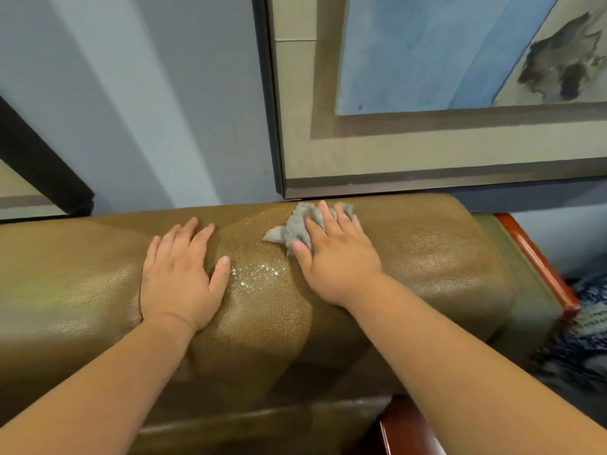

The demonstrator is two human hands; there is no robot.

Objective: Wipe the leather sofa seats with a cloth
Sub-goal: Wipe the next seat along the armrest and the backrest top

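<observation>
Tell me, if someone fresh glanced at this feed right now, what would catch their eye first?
Most likely the two bare hands spread on top of the olive-brown leather sofa back: the right hand presses a crumpled grey cloth near the far edge, and the left hand lies flat beside it. Between them a wet patch glistens. Above, a large framed painting hangs close over the sofa.

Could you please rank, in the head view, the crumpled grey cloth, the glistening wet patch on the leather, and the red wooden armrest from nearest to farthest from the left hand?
From the left hand:
1. Glistening wet patch, right beside its thumb.
2. Crumpled grey cloth, further right, under the right hand.
3. Red wooden armrest, far right end.
</observation>
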